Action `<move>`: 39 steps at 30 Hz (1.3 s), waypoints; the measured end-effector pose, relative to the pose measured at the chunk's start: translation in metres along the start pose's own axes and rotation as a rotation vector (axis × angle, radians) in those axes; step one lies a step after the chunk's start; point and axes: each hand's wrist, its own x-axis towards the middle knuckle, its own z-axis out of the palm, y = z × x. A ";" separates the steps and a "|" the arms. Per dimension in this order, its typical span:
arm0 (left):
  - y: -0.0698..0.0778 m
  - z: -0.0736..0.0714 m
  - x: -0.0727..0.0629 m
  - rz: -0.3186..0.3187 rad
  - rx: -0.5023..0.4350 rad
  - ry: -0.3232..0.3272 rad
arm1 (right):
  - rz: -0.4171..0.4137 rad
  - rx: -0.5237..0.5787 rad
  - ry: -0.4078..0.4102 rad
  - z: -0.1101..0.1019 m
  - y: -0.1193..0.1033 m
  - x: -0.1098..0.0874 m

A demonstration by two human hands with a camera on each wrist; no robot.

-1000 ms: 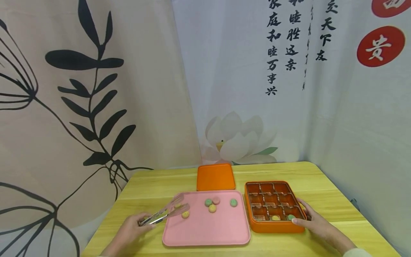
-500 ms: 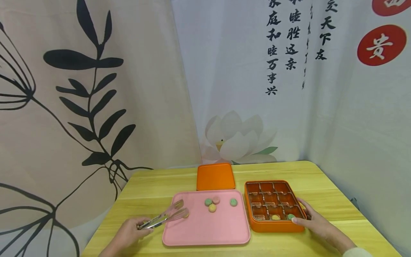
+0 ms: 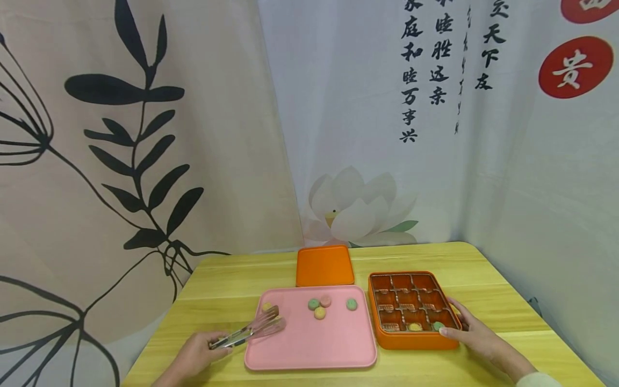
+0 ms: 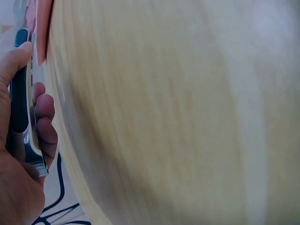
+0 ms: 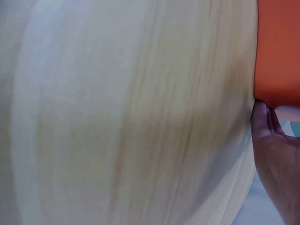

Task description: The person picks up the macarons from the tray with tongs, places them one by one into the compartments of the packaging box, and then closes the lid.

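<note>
My left hand (image 3: 195, 352) grips metal tongs (image 3: 239, 337) by the handle, thumb along one arm in the left wrist view. The tongs' tips reach over the left part of a pink tray (image 3: 309, 349), close together; I cannot tell whether a macaron is between them. A yellow macaron (image 3: 266, 306) lies just behind the tips. Farther right on the tray are a green macaron (image 3: 314, 304), a pink macaron (image 3: 326, 301) and a second green macaron (image 3: 351, 305). My right hand (image 3: 476, 338) holds the near right corner of an orange box (image 3: 418, 342), thumb at its rim.
The box has a clear divided insert; its front row holds a yellow macaron (image 3: 414, 327) and a green macaron (image 3: 437, 326). An orange lid (image 3: 325, 267) lies behind the tray. All rests on a wood-grain table (image 3: 232, 279), with printed curtains (image 3: 242, 134) behind.
The tongs' tips have drawn closer together and dropped slightly over the tray's left part, where a yellow macaron showed earlier. My right hand and the box have stayed put.
</note>
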 end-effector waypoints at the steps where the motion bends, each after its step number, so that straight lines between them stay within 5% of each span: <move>1: 0.000 0.000 0.000 -0.006 -0.002 -0.001 | -0.001 0.001 0.002 0.000 0.000 0.000; 14: 0.000 0.002 0.000 -0.067 -0.015 0.004 | 0.003 -0.031 0.018 -0.001 0.003 0.002; 39: 0.005 0.001 -0.003 -0.079 -0.053 0.023 | 0.012 -0.004 0.005 -0.001 0.004 0.003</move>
